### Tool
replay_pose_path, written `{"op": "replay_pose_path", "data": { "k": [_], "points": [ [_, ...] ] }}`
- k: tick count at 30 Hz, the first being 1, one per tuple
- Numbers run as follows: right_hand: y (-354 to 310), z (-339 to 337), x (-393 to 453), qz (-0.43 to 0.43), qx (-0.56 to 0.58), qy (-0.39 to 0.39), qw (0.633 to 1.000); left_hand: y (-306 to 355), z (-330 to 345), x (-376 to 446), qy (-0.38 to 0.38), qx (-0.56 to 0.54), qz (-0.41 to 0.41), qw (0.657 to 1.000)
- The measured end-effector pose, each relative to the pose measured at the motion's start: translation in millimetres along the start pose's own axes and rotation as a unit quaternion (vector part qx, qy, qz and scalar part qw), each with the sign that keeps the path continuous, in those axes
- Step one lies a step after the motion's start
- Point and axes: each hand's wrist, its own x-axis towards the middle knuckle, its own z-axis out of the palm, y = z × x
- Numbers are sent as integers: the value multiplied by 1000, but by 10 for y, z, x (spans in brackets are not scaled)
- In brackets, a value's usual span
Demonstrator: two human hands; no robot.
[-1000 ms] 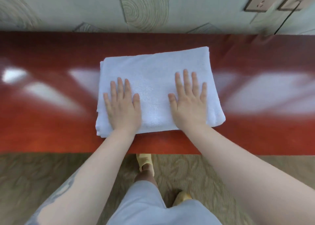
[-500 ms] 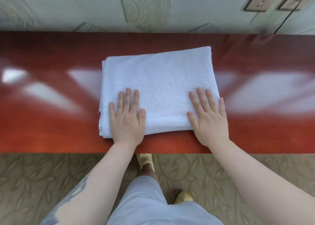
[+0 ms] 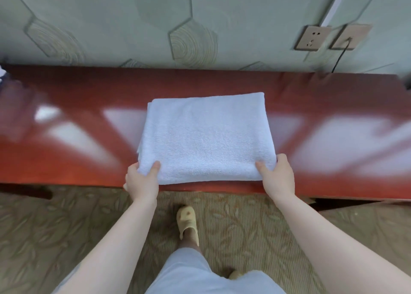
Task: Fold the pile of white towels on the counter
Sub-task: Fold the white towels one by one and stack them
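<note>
Softly napped rectangular terry towel (image 3: 206, 138)

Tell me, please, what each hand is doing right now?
Left hand: grips the near left corner of the folded white terry towel, thumb on top.
Right hand: grips the towel's near right corner, thumb on top.

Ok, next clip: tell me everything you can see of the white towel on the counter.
The white towel is terry cloth with a fine nubby pile, folded into a thick, flat rectangle; stacked layer edges show along its left side. It lies on the glossy red-brown counter, its near edge close to the counter's front. The left hand grips its near left corner and the right hand its near right corner, thumbs on top, fingers tucked underneath.
</note>
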Motion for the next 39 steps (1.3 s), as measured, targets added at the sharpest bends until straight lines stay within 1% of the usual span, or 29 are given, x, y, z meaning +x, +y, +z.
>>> {"op": "replay_pose_path", "data": {
  "k": [2, 3, 4, 5, 6, 7, 8, 9, 10, 11, 12, 13, 14, 17, 18, 20, 22, 23, 24, 27, 29, 32, 35, 37, 39],
  "points": [
    [187, -108, -185, 7, 40, 16, 999, -139, -64, -225, -4, -49, -18, 999],
    [271, -146, -292, 19, 76, 29, 997, -202, -85, -369, 5, -76, -33, 997],
    [340, -170, -410, 36, 120, 47, 991, -256, -87, -500, 30, -116, -61, 991],
    [396, -169, -525, 62, 170, 76, 981, -303, -73, -621, 63, -174, -106, 977],
    [428, -154, -626, 104, 224, 112, 963, -333, -45, -733, 80, -244, -170, 951],
    [445, -121, -700, 165, 294, 141, 931, -337, -2, -845, 59, -317, -247, 914],
    [426, -78, -753, 246, 376, 138, 883, -320, 59, -942, -1, -380, -317, 869],
    [394, -26, -795, 323, 465, 89, 820, -298, 129, -1048, -73, -437, -363, 820],
    [344, 30, -819, 374, 544, 6, 751, -264, 200, -1141, -130, -492, -385, 770],
    [258, 70, -840, 391, 594, -67, 700, -212, 266, -1215, -165, -527, -397, 733],
    [173, 107, -857, 384, 617, -112, 678, -158, 317, -1261, -179, -538, -403, 719],
    [99, 141, -855, 372, 626, -129, 673, -104, 369, -1279, -179, -531, -410, 720],
    [41, 166, -852, 369, 621, -130, 680, -59, 401, -1273, -176, -516, -416, 728],
    [-24, 199, -904, 379, 600, -81, 700, -46, 396, -1266, -166, -492, -406, 752],
    [-11, 202, -952, 374, 604, -74, 700, -79, 374, -1287, -170, -494, -395, 756],
    [16, 219, -1056, 378, 620, -87, 681, -152, 353, -1387, -190, -495, -382, 757],
    [-6, 222, -1133, 400, 635, -118, 651, -201, 341, -1494, -213, -502, -385, 744],
    [-29, 207, -1139, 402, 639, -127, 643, -187, 328, -1527, -223, -504, -380, 743],
    [-52, 174, -1129, 399, 639, -131, 644, -158, 304, -1547, -229, -503, -367, 748],
    [-189, 40, -1147, 371, 648, -123, 653, 5, 224, -1576, -234, -510, -311, 767],
    [-346, -54, -1206, 361, 641, -129, 665, 166, 110, -1593, -244, -524, -289, 763],
    [-671, -192, -1368, 358, 635, -136, 671, 465, -149, -1607, -236, -548, -302, 743],
    [-1037, -289, -1576, 359, 622, -133, 683, 720, -484, -1622, -223, -556, -305, 741],
    [-1268, -294, -1724, 347, 610, -133, 700, 843, -718, -1597, -221, -561, -306, 737],
    [-1508, -234, -1906, 334, 605, -142, 708, 924, -991, -1522, -219, -567, -306, 733]
  ]
}}
